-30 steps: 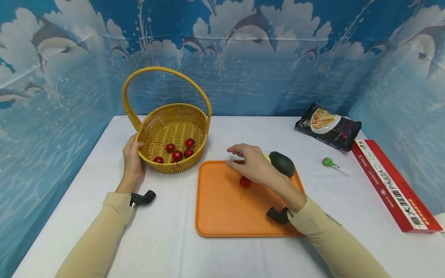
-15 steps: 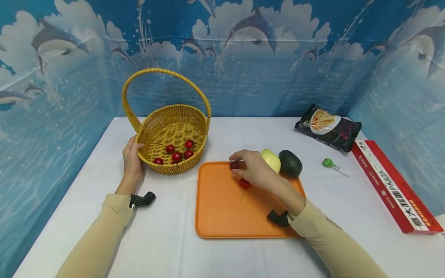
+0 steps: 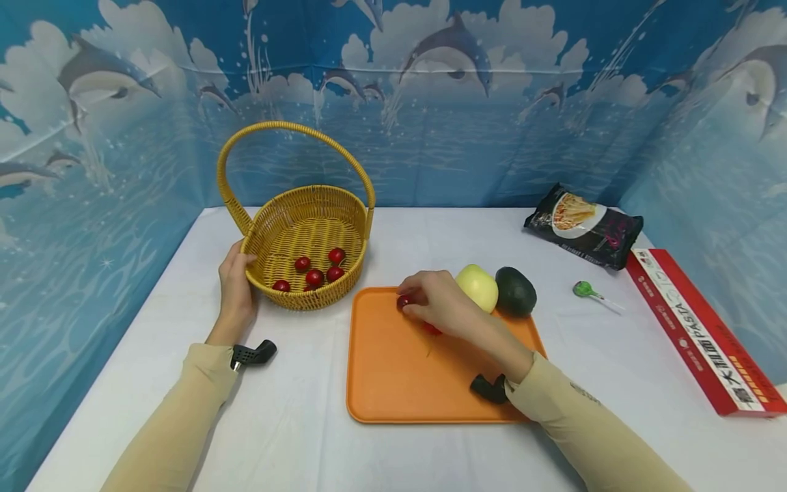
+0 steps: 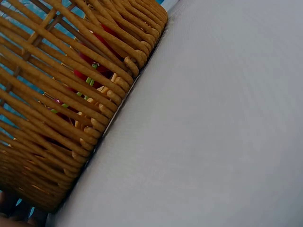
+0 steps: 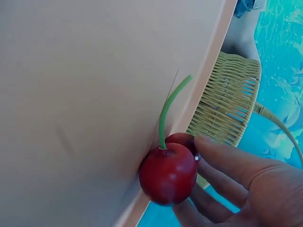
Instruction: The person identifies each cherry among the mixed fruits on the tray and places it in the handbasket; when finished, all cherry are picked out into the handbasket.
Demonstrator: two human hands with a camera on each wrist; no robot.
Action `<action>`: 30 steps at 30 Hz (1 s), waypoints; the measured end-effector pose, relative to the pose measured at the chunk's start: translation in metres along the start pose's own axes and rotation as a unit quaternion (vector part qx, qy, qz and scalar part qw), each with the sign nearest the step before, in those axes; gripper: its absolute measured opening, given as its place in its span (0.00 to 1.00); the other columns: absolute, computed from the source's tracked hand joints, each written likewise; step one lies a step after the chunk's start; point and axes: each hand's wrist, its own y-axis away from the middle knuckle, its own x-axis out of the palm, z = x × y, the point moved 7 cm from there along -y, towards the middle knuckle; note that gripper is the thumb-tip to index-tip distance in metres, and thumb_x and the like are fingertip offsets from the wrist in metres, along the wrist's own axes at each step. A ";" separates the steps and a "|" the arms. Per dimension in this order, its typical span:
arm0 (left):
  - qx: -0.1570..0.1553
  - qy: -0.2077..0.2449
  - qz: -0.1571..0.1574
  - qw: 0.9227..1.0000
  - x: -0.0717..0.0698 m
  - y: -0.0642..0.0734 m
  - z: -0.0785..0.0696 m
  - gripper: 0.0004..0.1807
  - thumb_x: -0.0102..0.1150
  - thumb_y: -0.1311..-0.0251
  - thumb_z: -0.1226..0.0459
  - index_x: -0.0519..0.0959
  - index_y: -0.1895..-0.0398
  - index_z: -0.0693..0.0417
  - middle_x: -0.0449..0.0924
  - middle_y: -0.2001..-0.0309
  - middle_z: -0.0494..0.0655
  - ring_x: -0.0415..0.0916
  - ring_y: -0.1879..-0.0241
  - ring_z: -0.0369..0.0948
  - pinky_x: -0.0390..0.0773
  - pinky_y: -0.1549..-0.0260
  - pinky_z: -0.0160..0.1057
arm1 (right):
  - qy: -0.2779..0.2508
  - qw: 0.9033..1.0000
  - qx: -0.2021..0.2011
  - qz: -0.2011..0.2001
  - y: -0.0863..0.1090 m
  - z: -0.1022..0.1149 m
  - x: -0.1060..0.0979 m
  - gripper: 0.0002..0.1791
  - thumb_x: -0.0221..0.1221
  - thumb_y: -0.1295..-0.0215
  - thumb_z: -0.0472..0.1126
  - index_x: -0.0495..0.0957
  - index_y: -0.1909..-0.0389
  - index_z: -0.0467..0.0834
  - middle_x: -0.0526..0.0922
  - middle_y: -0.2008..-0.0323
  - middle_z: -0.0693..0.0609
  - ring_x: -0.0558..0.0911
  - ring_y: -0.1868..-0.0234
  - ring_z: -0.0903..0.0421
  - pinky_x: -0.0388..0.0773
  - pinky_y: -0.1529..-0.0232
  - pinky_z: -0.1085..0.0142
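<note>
My left hand (image 3: 236, 290) grips the left side of a yellow woven basket (image 3: 295, 198), thumb over its rim. Several red cherries (image 3: 314, 277) lie inside the basket; the left wrist view shows them only through the weave. Over the far left part of an orange tray (image 3: 393, 389), my right hand (image 3: 439, 301) pinches a dark red cherry (image 3: 403, 301) between thumb and fingers. A second cherry (image 5: 168, 175) with a green stem lies on the tray just under that hand, mostly covered by it in the head view.
A yellow-green apple-like fruit (image 3: 477, 288) and an avocado (image 3: 515, 292) sit at the tray's far right corner. Farther right are a green lollipop (image 3: 584, 289), a black food packet (image 3: 584, 225) and a long red pasta box (image 3: 701, 331). A dolphin-print curtain (image 3: 430, 137) stands behind the table.
My right hand came down onto the tray, closed on the dark red cherry and shifted slightly left with it. The apple-like fruit came into fuller view. My left hand stayed on the basket.
</note>
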 end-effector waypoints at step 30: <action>0.003 -0.002 -0.003 1.000 -0.002 0.000 0.000 0.30 0.39 0.32 0.66 0.73 0.27 0.55 0.70 0.26 0.51 0.67 0.29 0.44 0.66 0.28 0.40 | -0.146 0.981 -0.072 -0.100 -0.053 0.058 -0.014 0.15 0.67 0.30 0.36 0.85 0.43 0.43 0.88 0.47 0.50 0.86 0.46 0.55 0.85 0.48 0.67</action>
